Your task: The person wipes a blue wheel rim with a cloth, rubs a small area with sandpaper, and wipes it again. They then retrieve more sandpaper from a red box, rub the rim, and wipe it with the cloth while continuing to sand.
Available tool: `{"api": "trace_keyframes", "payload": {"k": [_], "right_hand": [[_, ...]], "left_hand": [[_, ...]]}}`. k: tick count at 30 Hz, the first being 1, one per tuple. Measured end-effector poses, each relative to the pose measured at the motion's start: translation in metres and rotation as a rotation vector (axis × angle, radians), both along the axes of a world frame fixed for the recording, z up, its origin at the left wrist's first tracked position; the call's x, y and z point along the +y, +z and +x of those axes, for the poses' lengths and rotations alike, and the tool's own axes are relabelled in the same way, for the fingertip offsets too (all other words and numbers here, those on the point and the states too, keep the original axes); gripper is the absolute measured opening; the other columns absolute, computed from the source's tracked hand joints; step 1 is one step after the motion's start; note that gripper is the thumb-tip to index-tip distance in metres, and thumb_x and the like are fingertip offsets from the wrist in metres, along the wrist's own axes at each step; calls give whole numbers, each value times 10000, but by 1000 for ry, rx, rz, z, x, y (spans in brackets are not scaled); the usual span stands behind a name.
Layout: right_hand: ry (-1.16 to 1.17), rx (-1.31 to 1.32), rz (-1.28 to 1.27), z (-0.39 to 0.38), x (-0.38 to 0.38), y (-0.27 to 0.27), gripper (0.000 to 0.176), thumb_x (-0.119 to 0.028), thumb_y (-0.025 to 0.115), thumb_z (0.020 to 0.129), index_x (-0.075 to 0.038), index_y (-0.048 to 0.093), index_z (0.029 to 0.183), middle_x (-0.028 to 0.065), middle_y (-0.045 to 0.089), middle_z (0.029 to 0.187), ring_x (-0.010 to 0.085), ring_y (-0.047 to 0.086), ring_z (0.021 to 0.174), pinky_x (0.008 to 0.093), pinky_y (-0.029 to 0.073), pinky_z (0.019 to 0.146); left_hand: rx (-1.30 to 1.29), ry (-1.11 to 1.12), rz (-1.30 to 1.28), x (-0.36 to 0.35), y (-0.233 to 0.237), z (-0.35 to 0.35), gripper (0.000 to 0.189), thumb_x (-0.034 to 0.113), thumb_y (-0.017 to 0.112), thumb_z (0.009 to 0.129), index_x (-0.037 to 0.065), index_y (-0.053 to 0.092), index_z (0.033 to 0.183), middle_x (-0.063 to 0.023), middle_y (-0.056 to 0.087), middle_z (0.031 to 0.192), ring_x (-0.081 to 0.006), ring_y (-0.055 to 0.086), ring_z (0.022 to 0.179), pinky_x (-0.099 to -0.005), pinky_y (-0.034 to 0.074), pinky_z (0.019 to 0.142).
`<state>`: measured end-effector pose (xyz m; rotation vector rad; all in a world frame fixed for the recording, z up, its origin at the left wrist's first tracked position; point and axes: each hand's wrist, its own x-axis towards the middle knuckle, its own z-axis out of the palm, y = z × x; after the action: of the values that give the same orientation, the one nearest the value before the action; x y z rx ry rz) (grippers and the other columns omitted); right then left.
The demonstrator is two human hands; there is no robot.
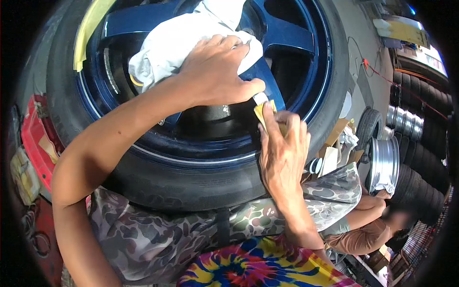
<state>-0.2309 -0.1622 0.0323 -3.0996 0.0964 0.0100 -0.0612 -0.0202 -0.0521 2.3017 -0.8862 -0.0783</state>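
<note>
A blue alloy wheel [287,36] in a black tyre [191,184] rests on my lap, which is covered by camouflage trousers. My left hand [215,71] presses down on a white cloth [167,45] lying over the wheel's hub and spokes. My right hand [282,153] holds a small yellow pad [262,113] against a blue spoke, just under my left thumb. Yellow masking tape [88,28] runs along the rim at the upper left.
Another person sits low at the right [368,229] beside a silver rim [385,162]. Stacked tyres [425,124] fill the right side. A red object [36,143] stands at the left. Cardboard and clutter [334,143] lie behind the tyre.
</note>
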Motion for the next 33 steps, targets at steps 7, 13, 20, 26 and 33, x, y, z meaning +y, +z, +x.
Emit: {"api": "trace_keyframes", "payload": {"k": [7,13,20,26,33], "right_hand": [[-20,-34,9,7,2,-3,469,-98,749,979,-88,704,1445,129,594,1116,309,599,1034,434,457,880],[16,-79,18,10,-4,-6,501,-101,744,953,-59,688,1449,110,573,1146,291,556,1044,431,428,845],[-13,-72,44,10,0,-8,487,-101,737,969,-27,682,1447,115,567,1111,301,553,1022,436,435,840],[-37,-10,49,-1,5,-1,482,-115,719,990,-30,672,1462,119,545,1086,291,542,1000,431,431,845],[-51,2,61,-8,9,-1,486,-106,721,987,-26,672,1463,122,525,1076,284,546,997,428,433,857]], "left_hand": [[-84,-18,-21,1,-7,4,691,429,758,878,-62,676,1357,-234,671,1392,-398,633,1281,-496,477,1122],[-115,-22,-23,-2,-6,-1,675,428,753,893,-56,676,1357,-220,684,1345,-382,638,1263,-492,477,1112],[-77,-13,-20,-2,-4,-2,674,431,750,892,-58,676,1351,-232,676,1369,-388,632,1273,-500,469,1119],[-47,-29,5,0,-1,-1,690,446,736,898,-61,672,1362,-243,671,1385,-400,627,1284,-504,457,1139],[-59,-20,-1,0,-3,-2,681,437,732,906,-63,673,1364,-251,665,1407,-399,628,1293,-514,465,1134]]}}
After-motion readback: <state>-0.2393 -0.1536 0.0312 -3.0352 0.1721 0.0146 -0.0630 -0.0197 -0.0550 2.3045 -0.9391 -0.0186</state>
